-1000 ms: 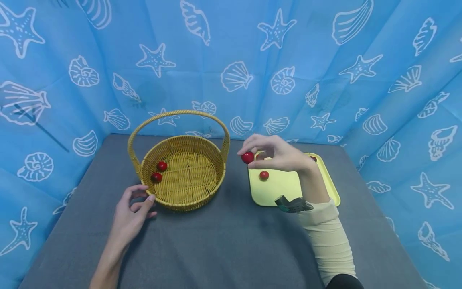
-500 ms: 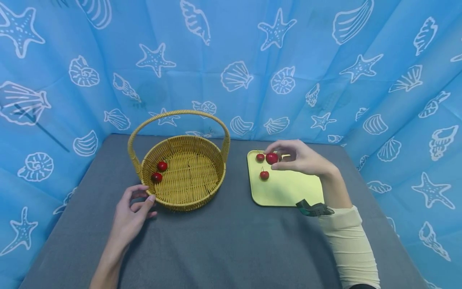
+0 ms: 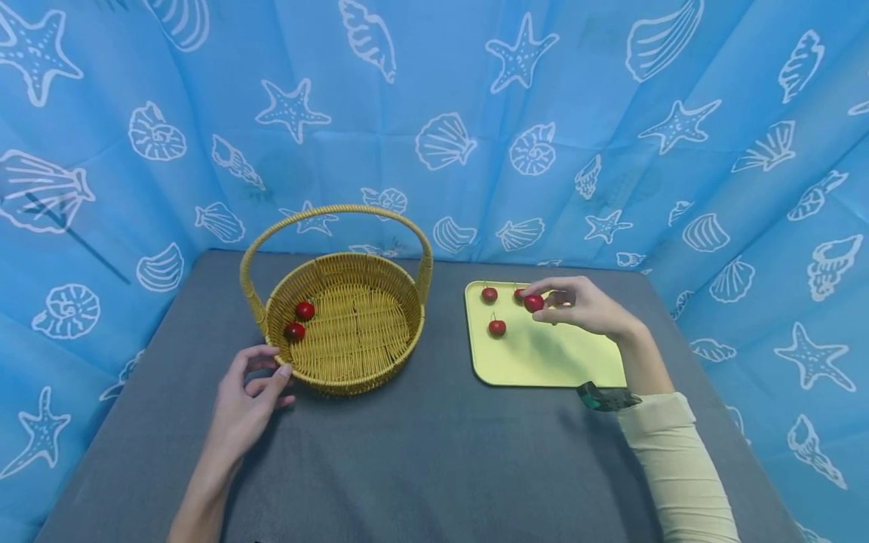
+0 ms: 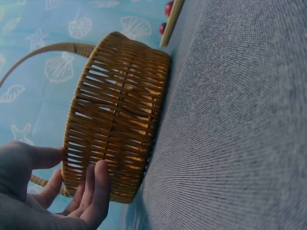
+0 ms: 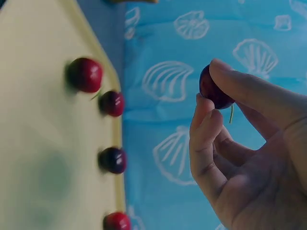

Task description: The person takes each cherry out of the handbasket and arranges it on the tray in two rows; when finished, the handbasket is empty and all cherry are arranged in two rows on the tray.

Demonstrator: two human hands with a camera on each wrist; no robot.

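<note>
While the left hand (image 3: 241, 411) grips the rim of the wicker basket (image 3: 356, 385), the right hand (image 3: 589, 305) pinches one red cherry (image 3: 534, 304) between thumb and fingers above the yellow tray (image 3: 519, 363). Further cherries (image 3: 497, 328) lie on the tray; two basket cherries (image 3: 305, 311) rest inside, near the wall.

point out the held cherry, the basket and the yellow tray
Held cherry (image 5: 210, 90): right wrist view, middle of its skin
Basket (image 3: 356, 324): head view, woven floor
Yellow tray (image 3: 529, 360): head view, bare floor
</note>
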